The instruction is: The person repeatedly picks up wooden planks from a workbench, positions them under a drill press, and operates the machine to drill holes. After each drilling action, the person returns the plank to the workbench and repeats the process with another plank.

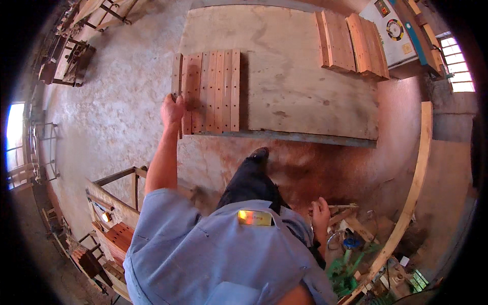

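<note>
My left hand (173,110) is closed on a drilled wooden slat (176,71), held on edge at the left side of a row of similar slats. The row of reddish-brown slats (210,94), with small dark holes along their lengths, lies side by side on a large plywood-topped table (305,109). My right hand (320,216) hangs low at my right side, fingers curled in. Whether anything is in it cannot be made out. Behind that hand lie wood offcuts (356,229) on the floor.
Two stacks of wooden boards (338,43) sit at the table's far right, beside a pale machine cabinet (394,33). A long timber (414,193) slants along the right. A wooden frame stand (114,203) with reddish blocks (119,236) is at lower left. Green scrap (345,267) lies lower right.
</note>
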